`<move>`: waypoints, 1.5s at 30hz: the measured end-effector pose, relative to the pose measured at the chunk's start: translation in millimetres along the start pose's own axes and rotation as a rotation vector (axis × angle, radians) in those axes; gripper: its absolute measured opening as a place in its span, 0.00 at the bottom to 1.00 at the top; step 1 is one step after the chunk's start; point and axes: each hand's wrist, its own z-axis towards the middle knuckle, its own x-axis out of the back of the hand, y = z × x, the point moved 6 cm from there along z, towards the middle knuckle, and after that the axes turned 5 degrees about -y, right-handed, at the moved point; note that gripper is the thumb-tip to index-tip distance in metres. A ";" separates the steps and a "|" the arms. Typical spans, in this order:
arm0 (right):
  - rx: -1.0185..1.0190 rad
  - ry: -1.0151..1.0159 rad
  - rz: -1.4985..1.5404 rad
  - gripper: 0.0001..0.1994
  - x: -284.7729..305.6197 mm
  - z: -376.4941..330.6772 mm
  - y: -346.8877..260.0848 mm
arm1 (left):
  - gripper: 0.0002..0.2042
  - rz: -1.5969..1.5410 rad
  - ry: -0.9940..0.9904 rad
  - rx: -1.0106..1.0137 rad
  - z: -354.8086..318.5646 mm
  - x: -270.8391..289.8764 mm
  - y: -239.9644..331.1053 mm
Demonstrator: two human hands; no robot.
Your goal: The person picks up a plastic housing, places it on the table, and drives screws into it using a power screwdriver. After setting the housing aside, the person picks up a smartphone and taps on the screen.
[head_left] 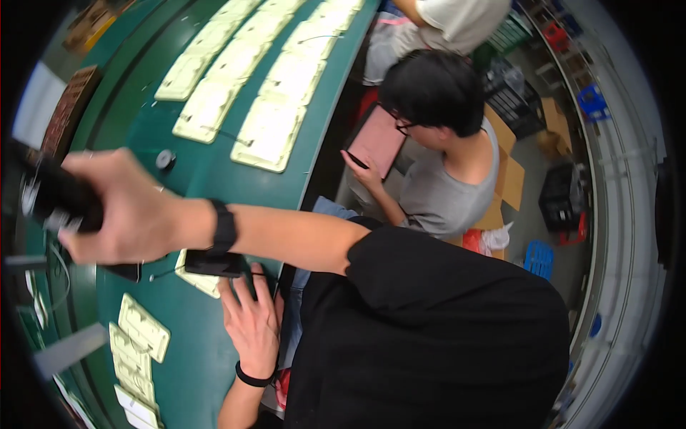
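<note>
My right hand, with a black watch on its wrist, is closed around a black cylindrical tool. The tool's working end cannot be made out, and motion blurs the hand. Closer to my body, my left hand lies on the green table, palm down with fingers stretched out. Its fingertips touch the edge of a pale yellow-green panel. A flat black rectangular object covers part of that panel, and my right forearm hides some of the space around it. A thin dark cable runs out beside it.
Rows of pale panels cover the upper table, and several more lie at lower left. A small round dark part sits between. Beside me, a seated co-worker holds a tablet. Boxes and crates stand on the floor.
</note>
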 end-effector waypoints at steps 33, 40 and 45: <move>-0.477 -0.332 0.086 0.18 53.4 -91.1 -59.3 | 0.23 0.149 0.063 -0.143 -12.7 -18.1 -4.7; -0.508 -0.326 0.040 0.18 48.7 -94.9 -57.7 | 0.25 0.130 0.079 -0.157 -10.7 -16.1 -5.8; -0.491 -0.413 0.053 0.17 46.3 -94.8 -54.5 | 0.25 0.118 0.083 -0.146 -12.0 -15.5 -7.4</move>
